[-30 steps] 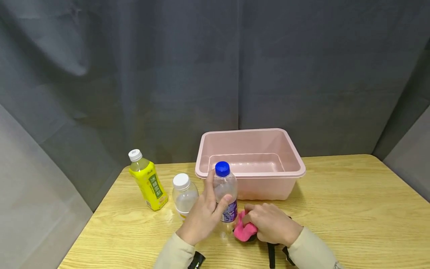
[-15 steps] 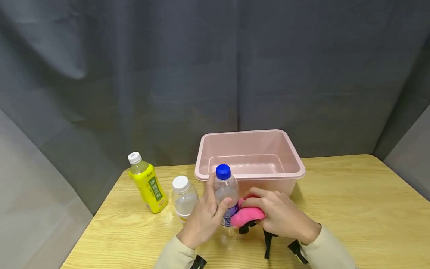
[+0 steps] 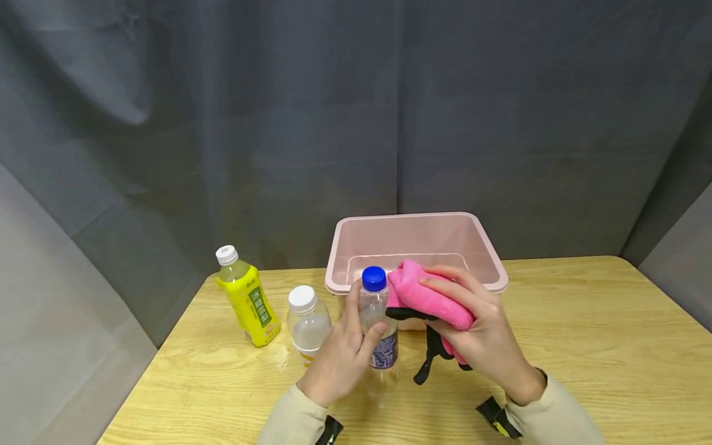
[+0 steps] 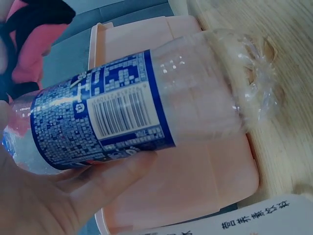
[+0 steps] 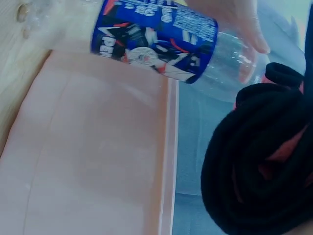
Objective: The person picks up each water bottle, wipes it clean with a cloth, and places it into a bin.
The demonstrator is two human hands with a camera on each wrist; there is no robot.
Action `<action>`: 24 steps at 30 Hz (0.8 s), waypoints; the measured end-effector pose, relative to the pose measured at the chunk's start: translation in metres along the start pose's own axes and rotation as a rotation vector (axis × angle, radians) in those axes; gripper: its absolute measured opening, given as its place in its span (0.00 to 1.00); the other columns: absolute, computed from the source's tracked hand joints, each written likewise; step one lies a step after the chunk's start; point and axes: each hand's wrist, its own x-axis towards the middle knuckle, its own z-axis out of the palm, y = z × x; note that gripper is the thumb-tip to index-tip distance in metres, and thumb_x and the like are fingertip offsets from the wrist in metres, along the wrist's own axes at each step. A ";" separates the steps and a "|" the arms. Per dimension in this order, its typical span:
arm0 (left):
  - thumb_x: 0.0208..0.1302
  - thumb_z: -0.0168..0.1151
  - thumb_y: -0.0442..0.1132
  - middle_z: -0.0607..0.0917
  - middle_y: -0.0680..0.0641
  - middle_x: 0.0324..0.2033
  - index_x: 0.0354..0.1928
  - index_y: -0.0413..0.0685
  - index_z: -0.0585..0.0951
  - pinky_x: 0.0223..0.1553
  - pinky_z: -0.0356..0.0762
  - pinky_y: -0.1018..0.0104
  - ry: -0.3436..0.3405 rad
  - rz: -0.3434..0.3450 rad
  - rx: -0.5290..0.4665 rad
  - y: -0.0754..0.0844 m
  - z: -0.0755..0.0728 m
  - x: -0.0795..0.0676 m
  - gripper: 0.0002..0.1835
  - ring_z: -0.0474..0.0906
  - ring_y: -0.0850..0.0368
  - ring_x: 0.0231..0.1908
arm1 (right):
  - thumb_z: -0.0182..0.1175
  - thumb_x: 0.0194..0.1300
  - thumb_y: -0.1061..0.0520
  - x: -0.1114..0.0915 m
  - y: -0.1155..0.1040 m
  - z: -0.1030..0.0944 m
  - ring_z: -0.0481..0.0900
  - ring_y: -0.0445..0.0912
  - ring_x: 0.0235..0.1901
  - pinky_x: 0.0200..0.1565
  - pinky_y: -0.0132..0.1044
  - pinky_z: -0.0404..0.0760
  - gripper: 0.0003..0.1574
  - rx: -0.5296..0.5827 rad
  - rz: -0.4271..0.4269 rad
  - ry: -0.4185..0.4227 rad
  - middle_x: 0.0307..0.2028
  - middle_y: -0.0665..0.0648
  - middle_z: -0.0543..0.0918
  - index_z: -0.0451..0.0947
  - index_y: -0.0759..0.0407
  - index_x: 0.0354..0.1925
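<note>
A clear plastic bottle (image 3: 385,352) with a blue cap and blue label stands upright on the table, with my left hand (image 3: 336,361) gripping its side between thumb and fingers. My right hand (image 3: 486,327) holds a folded pink cloth (image 3: 428,300) with black edging up beside the bottle's cap and neck. A black strap end dangles beneath the cloth. From the right wrist, the cloth (image 5: 220,171) shows as a roll of black edges with pink inside, close to the bottle's neck. Thumb and label (image 4: 102,112) show in the left wrist view.
A pink plastic basin (image 3: 339,247) stands behind the bottle, against the dark curtain (image 3: 250,123). To the left are a clear bottle (image 3: 308,327) with a white cap, near my left hand, and a yellow-labelled drink bottle (image 3: 253,306). Bare wooden tabletop (image 3: 601,346) extends to the right.
My right hand has lifted the pink cloth from the tabletop up to the height of the bottle's cap. My left hand has kept its hold on the bottle, nearly still.
</note>
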 end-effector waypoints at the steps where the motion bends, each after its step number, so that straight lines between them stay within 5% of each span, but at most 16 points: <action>1: 0.81 0.46 0.51 0.63 0.25 0.70 0.78 0.37 0.43 0.61 0.72 0.39 0.000 -0.002 -0.003 0.000 0.000 0.000 0.38 0.71 0.29 0.63 | 0.72 0.39 0.84 0.000 0.001 0.001 0.76 0.46 0.56 0.58 0.28 0.75 0.40 -0.013 -0.005 -0.017 0.54 0.63 0.80 0.84 0.64 0.53; 13: 0.81 0.45 0.51 0.63 0.23 0.69 0.77 0.35 0.43 0.59 0.75 0.40 -0.008 0.007 0.035 -0.001 -0.001 0.001 0.38 0.75 0.26 0.58 | 0.69 0.36 0.82 -0.001 0.007 0.000 0.80 0.56 0.51 0.59 0.24 0.73 0.38 -0.155 -0.126 -0.141 0.52 0.60 0.81 0.86 0.59 0.48; 24: 0.82 0.44 0.50 0.64 0.22 0.68 0.77 0.36 0.42 0.60 0.74 0.40 0.004 0.014 0.020 -0.002 -0.001 0.001 0.37 0.75 0.27 0.57 | 0.72 0.34 0.77 -0.003 0.013 -0.005 0.83 0.49 0.40 0.47 0.31 0.80 0.30 -0.267 -0.190 -0.279 0.45 0.51 0.82 0.86 0.49 0.34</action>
